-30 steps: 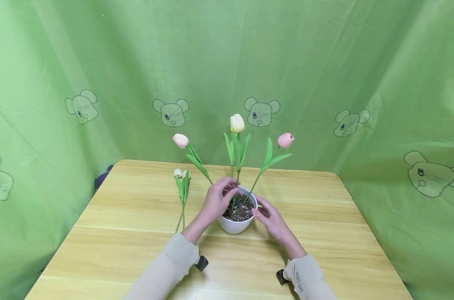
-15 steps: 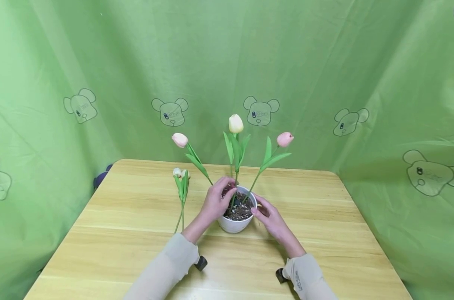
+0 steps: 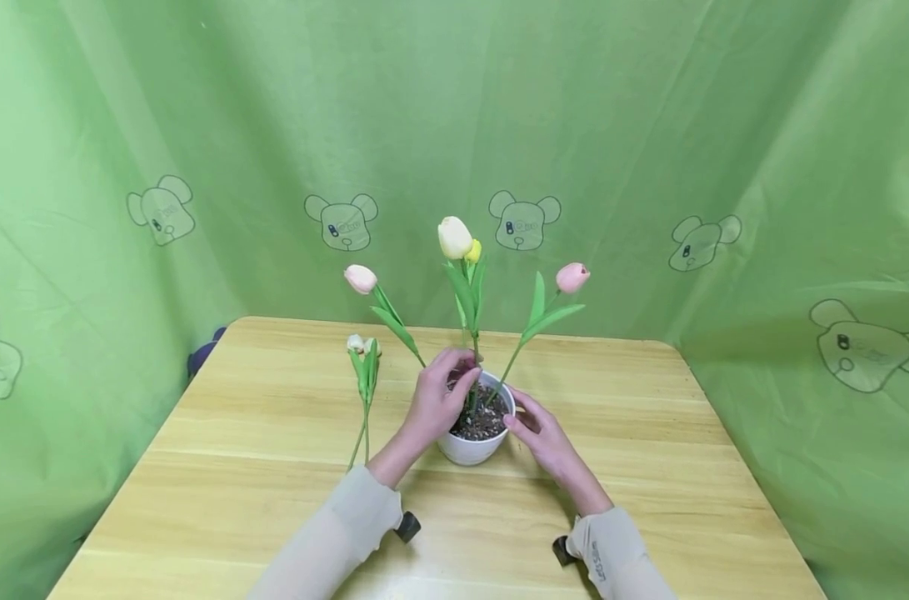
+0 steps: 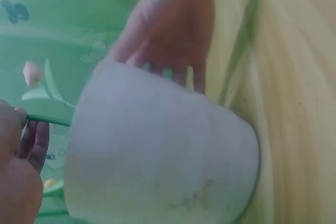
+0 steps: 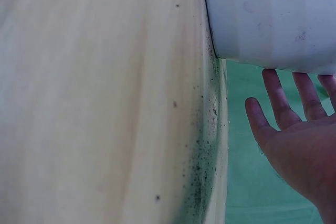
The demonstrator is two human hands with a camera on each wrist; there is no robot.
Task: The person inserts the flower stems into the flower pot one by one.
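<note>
My left hand (image 3: 437, 398) pinches the green stem (image 4: 48, 120) of a cream-white tulip (image 3: 455, 237) above the soil of a white flowerpot (image 3: 469, 452). Thumb and fingertips meet around that stem just over the rim. On the pot's right side, my right hand (image 3: 542, 437) touches the wall and rim; its fingers (image 5: 276, 92) look fairly straight and spread in the right wrist view. Also in the pot stand a yellow tulip (image 3: 474, 251) behind the cream one, a pale pink tulip (image 3: 360, 279) leaning left and a pink tulip (image 3: 572, 278) leaning right.
More white tulips (image 3: 365, 347) lie on the wooden table (image 3: 222, 467) left of the pot, their stems crossing. A green curtain (image 3: 424, 100) printed with bear heads encloses the table's back and sides. Dark specks of soil (image 5: 197, 174) lie on the table near the pot.
The cream-white tulip's bloom has swung left and slightly up, so the yellow bloom behind it now shows. Its stem stays pinched in the left hand. The right hand and pot have hardly moved.
</note>
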